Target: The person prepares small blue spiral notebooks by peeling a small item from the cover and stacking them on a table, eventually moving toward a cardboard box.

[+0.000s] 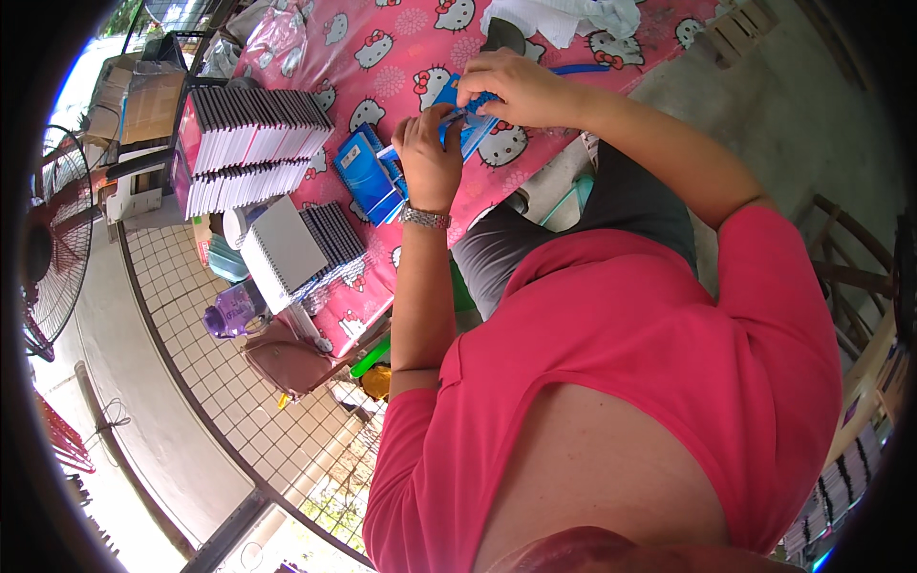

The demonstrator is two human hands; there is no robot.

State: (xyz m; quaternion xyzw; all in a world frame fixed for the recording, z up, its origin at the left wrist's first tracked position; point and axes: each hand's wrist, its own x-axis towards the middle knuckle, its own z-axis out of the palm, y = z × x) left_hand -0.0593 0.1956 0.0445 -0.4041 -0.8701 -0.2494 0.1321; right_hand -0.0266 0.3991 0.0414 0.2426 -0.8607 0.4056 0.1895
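Both my hands are closed on a blue-covered notebook (474, 140) over the pink patterned tablecloth. My left hand (430, 160) grips its near left side, with thumb and fingers pinched near the bound edge. On the far side, my right hand (527, 90) has its fingers bent down along a dark blue spiral binding (482, 101). The fingers hide much of the binding, so how far it runs through the holes cannot be seen. Beside my left hand lie more blue notebooks (365, 172), partly overlapping. A blue strip (581, 69) lies past my right wrist.
Tall stacks of bound notebooks (253, 134) stand at the left, with white-covered spiral notebooks (285, 244) nearer. A purple bottle (229, 310) and brown bag (287, 358) are by the table's left edge. A fan (53, 239) stands far left. White crumpled material (573, 17) lies at the back.
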